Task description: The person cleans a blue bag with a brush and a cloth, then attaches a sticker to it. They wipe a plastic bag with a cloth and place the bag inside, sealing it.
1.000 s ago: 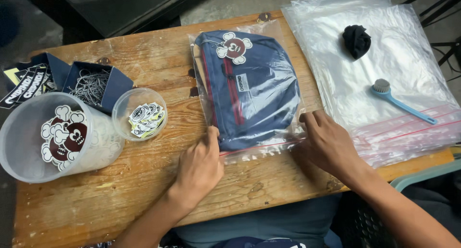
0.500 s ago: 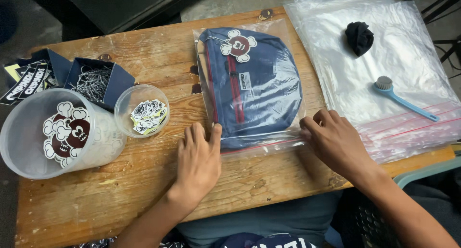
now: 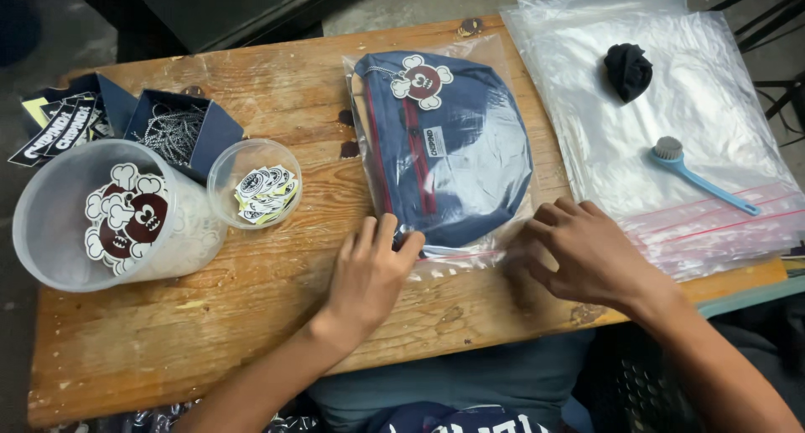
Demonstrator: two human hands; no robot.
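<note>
On the scuffed wooden worktop [image 3: 251, 332] lies a clear zip-seal plastic bag [image 3: 495, 72] holding a folded navy-blue fabric item with red stripes and a white-and-maroon cartoon patch [image 3: 449, 148]. The bag sits near the middle of the worktop, its sealed edge toward the person. The left hand [image 3: 369, 269] rests flat on the bag's near left corner, fingers spread and pressing down, grip open around nothing. The right hand [image 3: 587, 253] lies on the near right corner of the same bag, fingers loosely curled with the tips on the plastic, also clasping nothing.

To the right, a stack of empty clear zip bags with red seal lines [image 3: 696, 123] carries a crumpled black cloth [image 3: 628, 70] and a light-blue plastic brush with a pale bristle head [image 3: 696, 177], the 2 lying apart. To the left stand a large translucent plastic tub with cartoon patches inside [image 3: 109, 219], a small clear round cup of stickers [image 3: 255, 184] just beside it, and an open dark-blue cardboard box of silvery ball chains [image 3: 180, 131] behind them. Further left is another dark-blue box of black-and-white printed tags [image 3: 63, 123].
</note>
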